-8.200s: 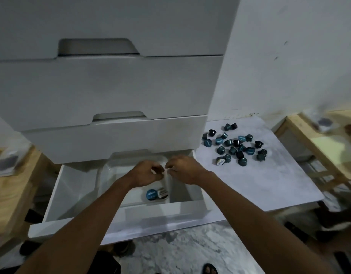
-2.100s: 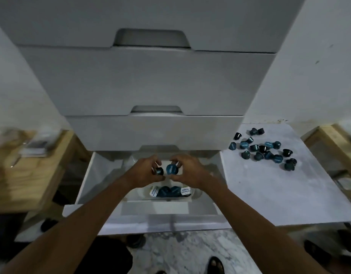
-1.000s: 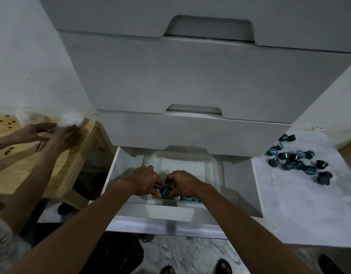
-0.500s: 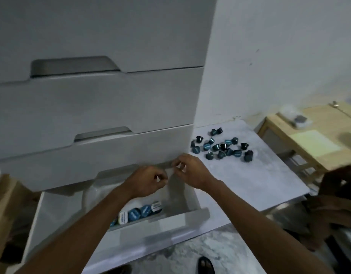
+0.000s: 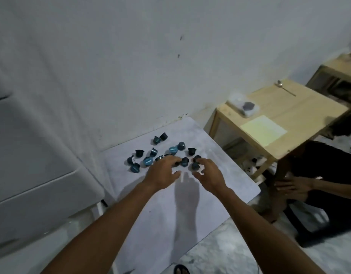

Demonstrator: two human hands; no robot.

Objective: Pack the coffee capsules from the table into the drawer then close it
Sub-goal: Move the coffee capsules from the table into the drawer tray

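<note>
Several dark blue coffee capsules (image 5: 147, 161) lie scattered on the white table (image 5: 170, 210), near the wall. My left hand (image 5: 162, 173) reaches over the pile's near edge, fingers spread, fingertips touching a capsule (image 5: 184, 161). My right hand (image 5: 207, 173) is beside it, fingers apart, tips on two capsules (image 5: 196, 165). Neither hand holds anything. The white drawer unit (image 5: 32, 155) stands at the left; its open bottom drawer (image 5: 52, 244) is only partly in view and its inside is hidden.
A low wooden table (image 5: 285, 119) stands to the right with a plastic bag (image 5: 242, 105), a yellow paper and a spoon (image 5: 285, 88). Another person's hands (image 5: 293, 186) rest by its leg. White wall behind; marble floor (image 5: 239, 254) below.
Both hands left the open drawer and moved right to the capsule pile on the table. The view swung right, so the drawer has slid out of sight.
</note>
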